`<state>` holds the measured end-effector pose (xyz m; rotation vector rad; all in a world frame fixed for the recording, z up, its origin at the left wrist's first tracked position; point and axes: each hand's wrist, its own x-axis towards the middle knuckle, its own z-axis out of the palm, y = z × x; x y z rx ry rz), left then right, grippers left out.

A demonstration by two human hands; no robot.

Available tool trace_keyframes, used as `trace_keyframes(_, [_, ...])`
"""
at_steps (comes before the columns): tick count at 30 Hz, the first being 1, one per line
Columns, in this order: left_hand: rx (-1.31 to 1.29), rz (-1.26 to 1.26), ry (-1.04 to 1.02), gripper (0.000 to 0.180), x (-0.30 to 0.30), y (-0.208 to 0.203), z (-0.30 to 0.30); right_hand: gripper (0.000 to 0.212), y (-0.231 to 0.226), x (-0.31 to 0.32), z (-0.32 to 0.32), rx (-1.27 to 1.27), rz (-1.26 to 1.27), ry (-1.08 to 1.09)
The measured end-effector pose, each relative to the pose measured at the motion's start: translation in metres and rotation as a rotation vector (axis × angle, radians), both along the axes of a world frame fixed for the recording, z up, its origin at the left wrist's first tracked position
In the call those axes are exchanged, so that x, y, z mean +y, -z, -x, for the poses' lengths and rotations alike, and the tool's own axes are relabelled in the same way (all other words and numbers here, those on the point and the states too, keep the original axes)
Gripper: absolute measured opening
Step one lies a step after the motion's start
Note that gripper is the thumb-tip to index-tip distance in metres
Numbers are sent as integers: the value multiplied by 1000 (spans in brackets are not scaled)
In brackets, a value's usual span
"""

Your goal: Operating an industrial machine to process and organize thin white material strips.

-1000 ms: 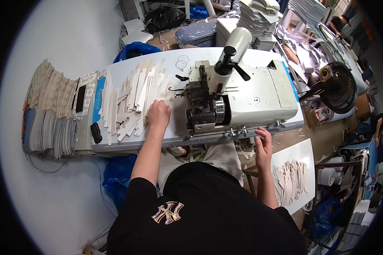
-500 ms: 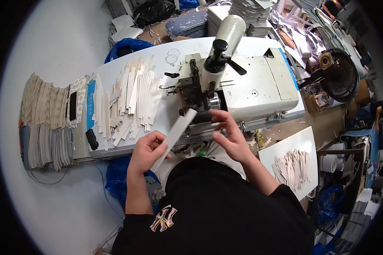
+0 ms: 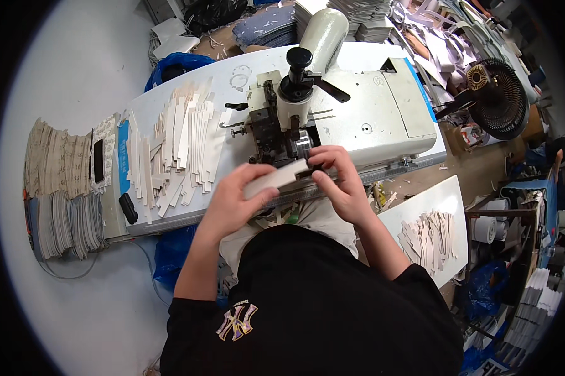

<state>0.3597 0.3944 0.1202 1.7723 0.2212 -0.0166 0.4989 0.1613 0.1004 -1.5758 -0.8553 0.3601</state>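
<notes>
The workshop around the worker is crowded: a black fan (image 3: 498, 100) stands at the right, stacks of grey sheets (image 3: 69, 222) and patterned beige sheets (image 3: 57, 156) sit at the far left, and a white table (image 3: 233, 153) fills the middle. A pale machine (image 3: 370, 116) with a dark metal front takes up the table's right half, and a loose pile of strips (image 3: 182, 147) spreads over its left half.

A second ago the left hand (image 3: 229, 200) was down at that pile; now it is near the middle, closed around a pale strip (image 3: 275, 182), with the thumb on top. The strip has also swung flatter than half a second ago, when it slanted steeply upward. It is now in front of the machine's dark end, near the table's front edge, and whether it is one piece or several layers cannot be told.

The right hand (image 3: 342, 188) has moved closer too: its thumb and fingers stand apart at the strip's far end, though whether they touch it is unclear. For the work, this suggests that picking up is over and the piece is being handled at the machine. More strips (image 3: 433, 241) lie on a white board (image 3: 445, 194) at the right.
</notes>
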Motion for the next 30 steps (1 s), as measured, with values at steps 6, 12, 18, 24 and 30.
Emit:
trace_keyframes(6, [-113,-765,-147,37,23,-13,-25,19,1,9,-27,-274,123,249])
trace_keyframes(12, [-188,-855,-119,35,24,1,-39,22,11,27,-34,-405,180,275])
trace_keyframes(18, [-245,-853,-112,36,22,8,-46,21,8,38,-32,-432,252,326])
trace_keyframes(24, [-373,-880,-132,38,8,20,-58,21,7,39,-36,-479,374,373])
trace_keyframes(30, [-415,-825,-162,38,5,22,-59,16,-4,-7,-64,-447,292,529])
